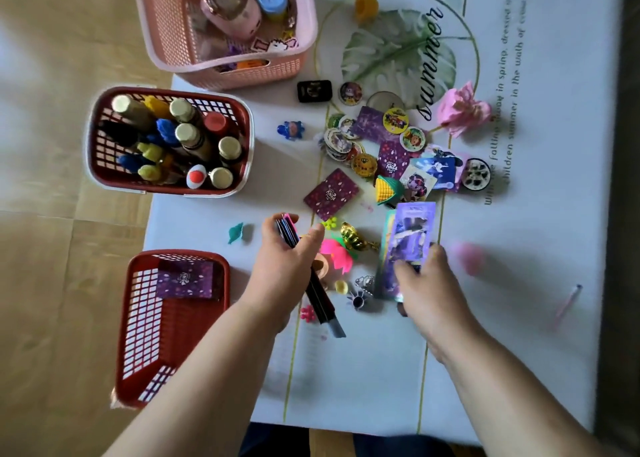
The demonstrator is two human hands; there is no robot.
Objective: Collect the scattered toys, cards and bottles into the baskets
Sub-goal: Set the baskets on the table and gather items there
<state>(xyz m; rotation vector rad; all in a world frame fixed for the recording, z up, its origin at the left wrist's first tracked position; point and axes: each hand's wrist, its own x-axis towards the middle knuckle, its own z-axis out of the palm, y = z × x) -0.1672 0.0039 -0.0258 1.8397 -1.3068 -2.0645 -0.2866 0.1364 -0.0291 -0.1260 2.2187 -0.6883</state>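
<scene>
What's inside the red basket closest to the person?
A purple card, maybe a small stack, lies flat at the far end of the red basket. The rest of its floor looks bare, though the left arm covers the near corner, so anything there is hidden.

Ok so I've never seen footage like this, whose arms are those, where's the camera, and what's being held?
No machine here: a person wears one camera on the head, looking down at their own bare arms. The left hand grips a stack of cards seen edge-on; the right hand pinches a long purple card. On the white-clothed table lie round picture discs and a toy corn cob. Along its left edge are a pink basket, a red basket of bottles and a low red basket holding a dark purple card.
</scene>
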